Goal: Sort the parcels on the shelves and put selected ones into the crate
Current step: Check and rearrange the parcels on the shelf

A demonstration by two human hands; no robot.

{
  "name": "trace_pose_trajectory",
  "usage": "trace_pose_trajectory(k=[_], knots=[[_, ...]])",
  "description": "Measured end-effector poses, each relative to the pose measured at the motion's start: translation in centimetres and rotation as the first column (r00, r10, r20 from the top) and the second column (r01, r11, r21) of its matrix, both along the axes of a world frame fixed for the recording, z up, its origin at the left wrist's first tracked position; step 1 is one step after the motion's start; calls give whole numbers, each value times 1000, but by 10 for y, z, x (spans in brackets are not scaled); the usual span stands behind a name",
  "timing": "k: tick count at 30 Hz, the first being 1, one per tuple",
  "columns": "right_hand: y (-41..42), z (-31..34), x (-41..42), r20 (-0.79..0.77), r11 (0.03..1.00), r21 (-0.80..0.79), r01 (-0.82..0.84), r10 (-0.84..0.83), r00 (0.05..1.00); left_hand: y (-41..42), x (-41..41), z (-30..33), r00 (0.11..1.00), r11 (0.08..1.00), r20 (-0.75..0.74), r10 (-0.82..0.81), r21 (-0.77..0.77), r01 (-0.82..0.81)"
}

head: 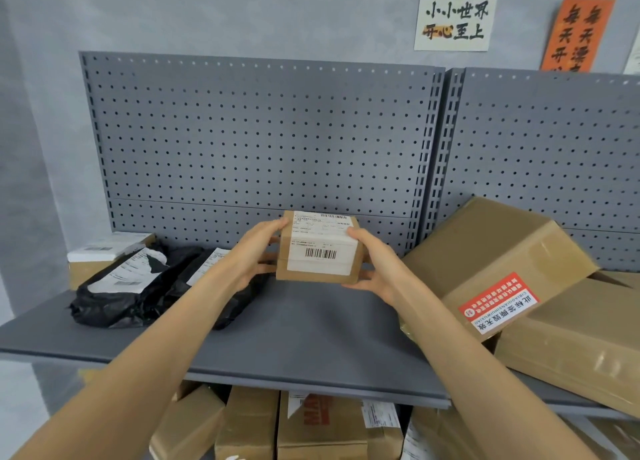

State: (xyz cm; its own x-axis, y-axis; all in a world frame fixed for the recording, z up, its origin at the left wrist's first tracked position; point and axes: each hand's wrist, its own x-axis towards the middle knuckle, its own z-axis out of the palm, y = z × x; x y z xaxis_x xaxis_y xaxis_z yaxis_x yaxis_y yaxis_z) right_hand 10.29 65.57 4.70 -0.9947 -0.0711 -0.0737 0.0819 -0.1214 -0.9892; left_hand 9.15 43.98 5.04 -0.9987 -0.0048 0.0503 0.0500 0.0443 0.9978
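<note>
A small brown cardboard parcel [320, 250] with a white barcode label is held up above the grey shelf [294, 335], its label facing me. My left hand [252, 257] grips its left side and my right hand [375, 263] grips its right side. Two black plastic mailer bags [138, 298] with white labels lie on the shelf to the left. A large tilted cardboard box [498, 251] with a red sticker leans on another big box [585, 341] at the right. No crate is in view.
A white-topped box [104, 251] sits at the shelf's back left. Several cardboard parcels [311, 425] fill the shelf below. A grey pegboard back panel [259, 130] rises behind, with paper posters [455, 21] on the wall above.
</note>
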Motion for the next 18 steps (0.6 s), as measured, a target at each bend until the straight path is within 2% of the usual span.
trace_pose_trajectory(k=[2, 4, 8, 10, 12, 14, 16, 18], knots=[[-3, -3, -2, 14, 999, 15, 39, -40, 999, -7, -6, -6, 995, 982, -47, 86, -167, -92], [-7, -7, -5, 25, 997, 34, 68, -69, 997, -16, -9, -11, 972, 901, -149, 180, -371, -223], [-17, -15, -14, 51, 994, 53, 93, -95, 994, -39, -15, -24, 942, 654, -305, 141, -685, -320], [-25, -20, -20, 75, 993, 62, 102, -107, 991, -50, -21, -30, 938, 485, -341, 67, -811, -329], [-35, -25, -27, 93, 990, 69, 120, -126, 988, -58, -26, -33, 940, 297, -340, 0, -898, -324], [-45, -31, -35, 105, 987, 79, 141, -149, 983, -62, -31, -35, 947, 165, -319, -35, -937, -309], [-55, -37, -45, 113, 984, 91, 154, -164, 980, -64, -38, -35, 948, 115, -314, -46, -945, -307], [-65, -44, -57, 124, 982, 92, 166, -176, 976, -65, -45, -36, 947, 105, -316, -55, -945, -309]])
